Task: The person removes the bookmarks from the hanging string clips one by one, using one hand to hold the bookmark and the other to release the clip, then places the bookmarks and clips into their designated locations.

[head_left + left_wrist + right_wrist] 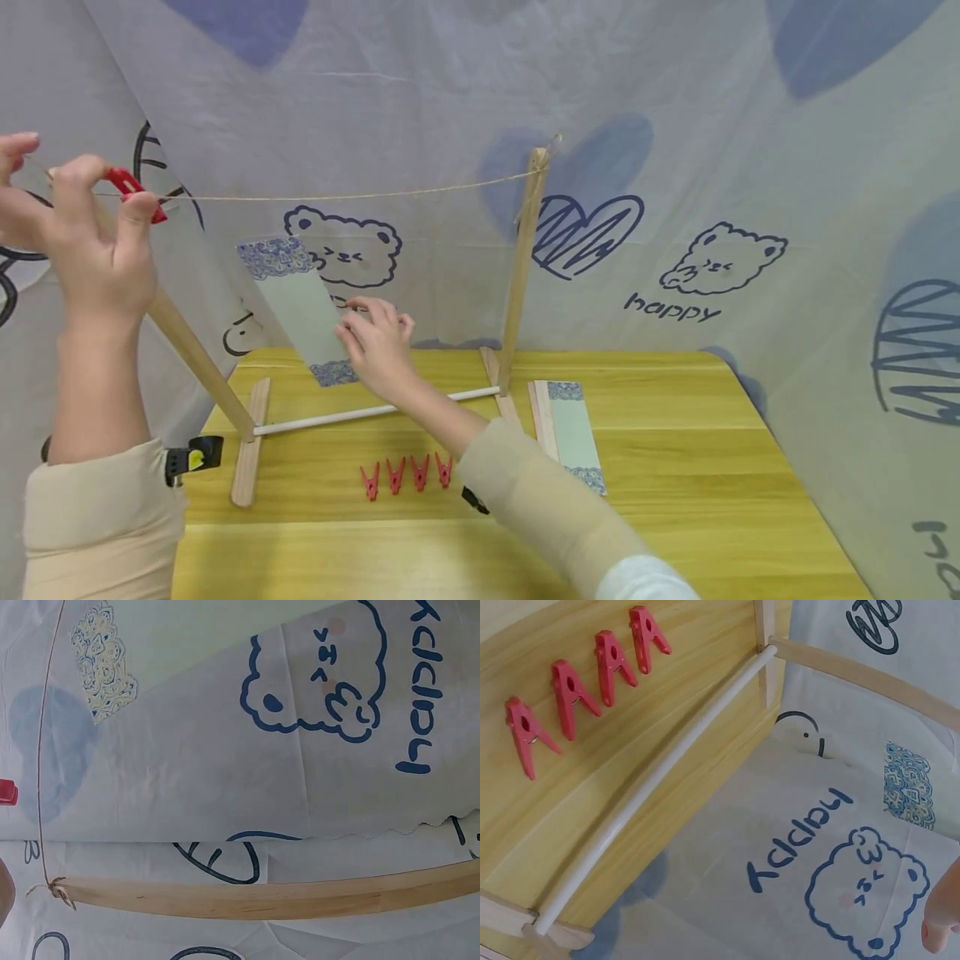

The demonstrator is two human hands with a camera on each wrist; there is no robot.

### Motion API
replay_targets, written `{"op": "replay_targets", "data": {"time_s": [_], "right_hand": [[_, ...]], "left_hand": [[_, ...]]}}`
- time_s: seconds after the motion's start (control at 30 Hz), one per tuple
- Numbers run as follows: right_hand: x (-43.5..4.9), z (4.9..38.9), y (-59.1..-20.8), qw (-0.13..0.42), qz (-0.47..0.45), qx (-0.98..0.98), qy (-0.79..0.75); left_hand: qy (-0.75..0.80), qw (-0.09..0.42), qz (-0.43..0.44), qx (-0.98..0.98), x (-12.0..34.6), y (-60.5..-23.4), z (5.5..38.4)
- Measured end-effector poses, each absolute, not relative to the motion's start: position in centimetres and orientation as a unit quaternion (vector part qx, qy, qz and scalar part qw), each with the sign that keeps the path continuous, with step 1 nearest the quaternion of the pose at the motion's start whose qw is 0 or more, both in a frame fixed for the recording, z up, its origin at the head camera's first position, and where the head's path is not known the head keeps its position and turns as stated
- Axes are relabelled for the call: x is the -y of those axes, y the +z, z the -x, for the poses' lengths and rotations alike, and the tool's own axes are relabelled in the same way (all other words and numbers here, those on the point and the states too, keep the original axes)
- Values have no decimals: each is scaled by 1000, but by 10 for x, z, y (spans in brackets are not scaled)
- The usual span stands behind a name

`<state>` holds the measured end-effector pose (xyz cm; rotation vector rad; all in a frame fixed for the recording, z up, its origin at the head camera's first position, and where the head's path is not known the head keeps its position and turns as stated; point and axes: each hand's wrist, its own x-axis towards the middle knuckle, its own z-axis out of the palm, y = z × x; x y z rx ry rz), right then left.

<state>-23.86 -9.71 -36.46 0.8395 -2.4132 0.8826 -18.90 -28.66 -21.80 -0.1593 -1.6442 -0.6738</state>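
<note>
At upper left in the head view, my left hand pinches a red clothespin between thumb and finger, right at the twine. In the left wrist view, only the end of this clothespin shows, beside the twine. My right hand pinches the right edge of a pale green card with blue patterned bands at both ends. The card hangs tilted in the air, below the line of twine. One patterned end of the card appears at the right of the right wrist view.
Two wooden posts, left and right, carry the twine; a white rod joins them near the yellow table. Several red clothespins lie in a row. Another patterned card lies at the right. Printed cloth hangs behind.
</note>
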Motion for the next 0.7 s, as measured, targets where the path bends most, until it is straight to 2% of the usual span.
{"op": "replay_targets", "data": {"time_s": [0.37,0.7], "right_hand": [[77,246,-383,245,-287,865,330],[63,248,-393,239,-289,864,337]], "left_hand": [[-252,649,71,714,278,-247,192],[-236,652,52,719,275,-280,200]]}}
